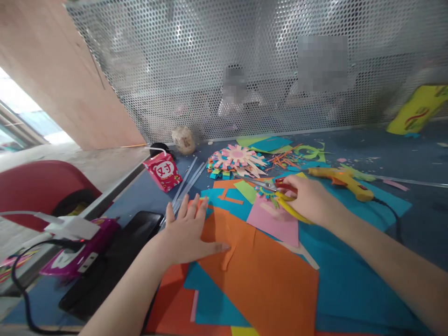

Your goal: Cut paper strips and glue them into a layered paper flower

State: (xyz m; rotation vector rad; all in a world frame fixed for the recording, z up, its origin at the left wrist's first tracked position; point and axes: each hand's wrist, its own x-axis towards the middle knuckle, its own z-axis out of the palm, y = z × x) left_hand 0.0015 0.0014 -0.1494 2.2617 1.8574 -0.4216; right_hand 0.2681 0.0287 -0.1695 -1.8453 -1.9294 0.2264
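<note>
My left hand (pixel 187 228) lies with its fingers spread over the orange paper sheet (pixel 269 270) and the layers under it. A narrow folded orange strip (pixel 229 254) is beside its thumb. My right hand (pixel 311 198) is closed around scissors (pixel 292 211) with red and yellow handles; their metal blades point left, low over the paper. Just below the blades are a small fringed paper piece (pixel 265 192) and a pink sheet (pixel 275 219). Blue sheets (pixel 350 275) spread beneath. Behind them sits a pile of fringed paper flowers (pixel 238 158).
A yellow glue gun (pixel 341 182) with a black cord lies at right. Clear glue sticks (pixel 189 182) and a red box (pixel 163 171) are at left. A black phone-like slab (pixel 115 261) lies near a purple power strip (pixel 80 252). A perforated metal panel (pixel 210 56) stands behind.
</note>
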